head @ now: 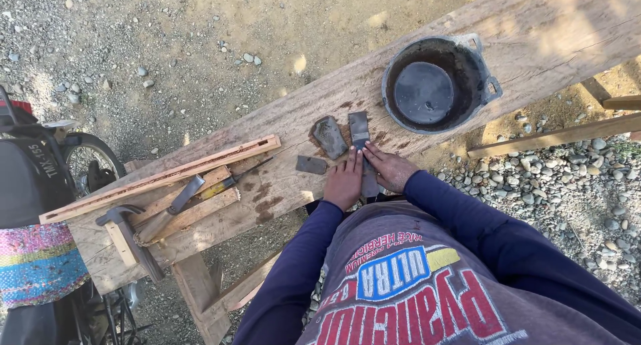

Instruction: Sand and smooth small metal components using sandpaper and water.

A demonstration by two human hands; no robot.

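Rough wooden plank (534, 31) runs from 8 o'clock to 2 o'clock; black basin (441, 83) of dark water sits on it at 1 o'clock; hammer (127, 238) and chisel (170, 211) lie with wood strips at 8 o'clock. Left hand (344, 181) and right hand (390, 168), side by side near centre, press flat, fingers extended, on a narrow metal blade (360, 128) lying lengthwise; nothing gripped. Grey sharpening stone (329, 136) lies just beside the blade at its 9 o'clock; small metal piece (311, 164) near the left fingertips.
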